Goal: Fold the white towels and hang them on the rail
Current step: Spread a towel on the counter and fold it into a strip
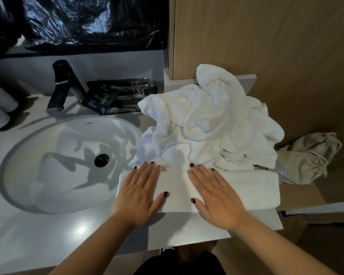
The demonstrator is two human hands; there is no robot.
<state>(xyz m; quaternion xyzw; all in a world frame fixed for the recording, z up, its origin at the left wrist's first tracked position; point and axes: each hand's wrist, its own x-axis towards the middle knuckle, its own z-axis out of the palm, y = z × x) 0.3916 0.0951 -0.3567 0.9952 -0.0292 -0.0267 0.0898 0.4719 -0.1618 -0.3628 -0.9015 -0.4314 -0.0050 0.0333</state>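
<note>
Left hand [139, 192] and right hand [214, 197] spread flat, fingers straight, side by side at lower centre, pressing on folded towel [246, 191]. Folded towel lying along desk [187, 233] near front edge, right of sink [68, 165]. Crumpled towels [211, 124] heaped just behind, at centre right, touching fingertips. Black tap [65, 86] at upper left behind sink; dark packets [117, 94] beside it. Beige bag [306, 157] at right edge of heap.
</note>
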